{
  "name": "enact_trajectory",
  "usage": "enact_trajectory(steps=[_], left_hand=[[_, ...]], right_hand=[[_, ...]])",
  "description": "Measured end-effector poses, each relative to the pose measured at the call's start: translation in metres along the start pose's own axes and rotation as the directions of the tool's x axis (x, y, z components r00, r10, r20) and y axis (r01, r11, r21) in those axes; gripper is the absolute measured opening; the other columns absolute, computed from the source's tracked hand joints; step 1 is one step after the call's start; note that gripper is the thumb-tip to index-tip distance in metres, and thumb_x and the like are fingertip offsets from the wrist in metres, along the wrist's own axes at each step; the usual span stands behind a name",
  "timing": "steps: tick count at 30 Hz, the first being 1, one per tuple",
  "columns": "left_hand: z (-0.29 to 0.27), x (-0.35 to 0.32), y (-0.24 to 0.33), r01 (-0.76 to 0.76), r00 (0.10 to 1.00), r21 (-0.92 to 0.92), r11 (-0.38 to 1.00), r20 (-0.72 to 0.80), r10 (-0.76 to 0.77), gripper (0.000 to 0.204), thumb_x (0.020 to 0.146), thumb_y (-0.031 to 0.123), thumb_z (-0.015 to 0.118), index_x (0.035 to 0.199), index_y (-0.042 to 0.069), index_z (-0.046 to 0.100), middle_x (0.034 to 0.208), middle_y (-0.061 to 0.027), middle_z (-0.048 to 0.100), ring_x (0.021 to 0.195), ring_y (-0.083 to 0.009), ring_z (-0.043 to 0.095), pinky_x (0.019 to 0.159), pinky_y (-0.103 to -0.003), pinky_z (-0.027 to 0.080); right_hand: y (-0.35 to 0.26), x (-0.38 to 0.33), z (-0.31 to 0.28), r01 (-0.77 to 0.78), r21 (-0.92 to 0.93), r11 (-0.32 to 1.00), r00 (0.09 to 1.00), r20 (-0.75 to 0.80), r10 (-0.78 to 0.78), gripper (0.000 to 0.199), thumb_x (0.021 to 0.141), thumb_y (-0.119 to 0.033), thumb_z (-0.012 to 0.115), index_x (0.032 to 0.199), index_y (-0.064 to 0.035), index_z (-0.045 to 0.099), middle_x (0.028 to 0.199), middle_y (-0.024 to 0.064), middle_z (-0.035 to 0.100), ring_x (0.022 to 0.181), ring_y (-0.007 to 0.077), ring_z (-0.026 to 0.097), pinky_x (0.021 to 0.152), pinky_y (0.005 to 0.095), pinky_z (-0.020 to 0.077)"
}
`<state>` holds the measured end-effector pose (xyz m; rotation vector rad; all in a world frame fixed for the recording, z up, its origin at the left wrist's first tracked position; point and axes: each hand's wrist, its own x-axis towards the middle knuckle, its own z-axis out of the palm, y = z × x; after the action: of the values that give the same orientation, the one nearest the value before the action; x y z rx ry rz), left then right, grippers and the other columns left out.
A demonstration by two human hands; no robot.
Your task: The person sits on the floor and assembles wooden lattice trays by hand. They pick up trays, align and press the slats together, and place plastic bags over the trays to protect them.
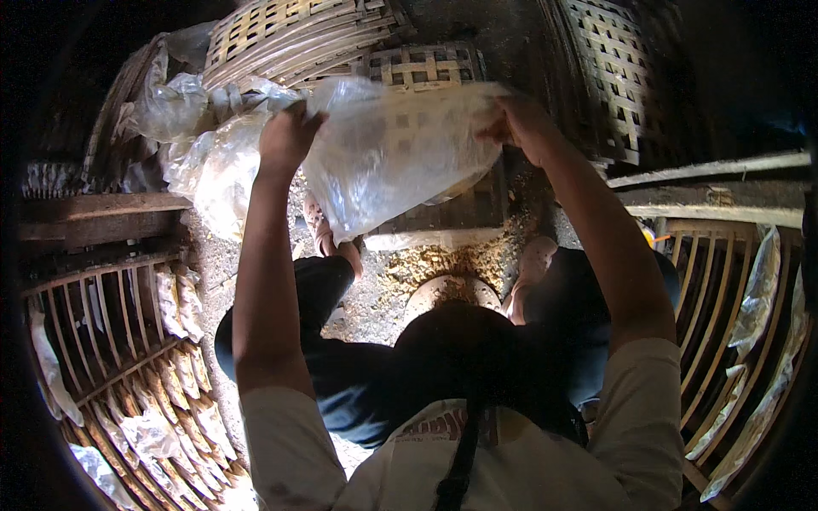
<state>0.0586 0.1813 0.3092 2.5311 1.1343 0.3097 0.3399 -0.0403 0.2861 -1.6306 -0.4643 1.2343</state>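
Note:
My left hand and my right hand are both raised in front of me, each gripping an upper edge of a large clear plastic bag. The bag hangs stretched between them, crumpled and see-through. Below it, between my feet, lies a pile of coarse yellowish crumbs on the ground beside a round pale rim. My knees in dark trousers frame the pile.
Woven bamboo baskets and a lattice panel stand ahead. More crumpled plastic bags lie at left. Slatted bamboo racks with packed pale pieces sit at lower left; another rack is at right.

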Motion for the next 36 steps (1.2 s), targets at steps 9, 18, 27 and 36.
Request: enact_trajectory(steps=[9, 18, 27, 36], left_hand=[[-0.019, 0.149, 0.034, -0.339, 0.892, -0.516, 0.787, -0.442, 0.094, 0.018, 0.086, 0.009, 0.062, 0.100, -0.002, 0.060, 0.098, -0.0098, 0.064, 0.089, -0.0185, 0.062, 0.079, -0.028, 0.048], [0.073, 0.044, -0.016, -0.454, 0.607, -0.029, 0.890, -0.742, 0.285, 0.025, 0.079, 0.011, 0.061, 0.100, 0.000, 0.054, 0.081, -0.0085, 0.055, 0.068, -0.0210, 0.056, 0.065, -0.033, 0.050], [0.201, -0.054, -0.062, 0.049, 0.999, -0.538, 0.841, 0.007, -0.054, 0.060, 0.063, 0.003, 0.061, 0.121, 0.004, 0.045, 0.122, -0.0176, 0.053, 0.102, -0.0351, 0.056, 0.085, -0.036, 0.049], [0.231, -0.101, -0.082, 0.193, 0.957, -0.376, 0.906, 0.275, -0.090, 0.088, 0.067, 0.007, 0.065, 0.143, 0.007, 0.021, 0.131, -0.0208, 0.045, 0.120, -0.0388, 0.046, 0.097, -0.040, 0.043]], right_hand=[[-0.086, 0.078, -0.031, 0.727, -0.221, 0.650, 0.623, -0.188, -0.760, 0.045, 0.098, -0.033, 0.039, 0.126, 0.0005, 0.049, 0.125, 0.0169, 0.056, 0.115, 0.0262, 0.054, 0.094, 0.0391, 0.0457], [0.022, 0.025, -0.023, 0.368, -0.925, 0.095, 0.245, -0.002, -0.970, 0.053, 0.098, -0.039, 0.024, 0.125, -0.0067, 0.055, 0.126, 0.0184, 0.054, 0.121, 0.0356, 0.047, 0.103, 0.0475, 0.0328], [0.132, 0.010, 0.011, 0.167, -0.954, 0.248, 0.788, -0.022, -0.615, 0.046, 0.086, -0.017, 0.054, 0.132, -0.0156, 0.050, 0.128, 0.0166, 0.051, 0.118, 0.0340, 0.048, 0.100, 0.0471, 0.0367], [0.243, 0.023, -0.001, 0.319, -0.863, 0.392, 0.784, 0.008, -0.620, 0.056, 0.078, 0.000, 0.056, 0.131, -0.0158, 0.049, 0.135, 0.0231, 0.042, 0.121, 0.0419, 0.044, 0.099, 0.0458, 0.0415]])
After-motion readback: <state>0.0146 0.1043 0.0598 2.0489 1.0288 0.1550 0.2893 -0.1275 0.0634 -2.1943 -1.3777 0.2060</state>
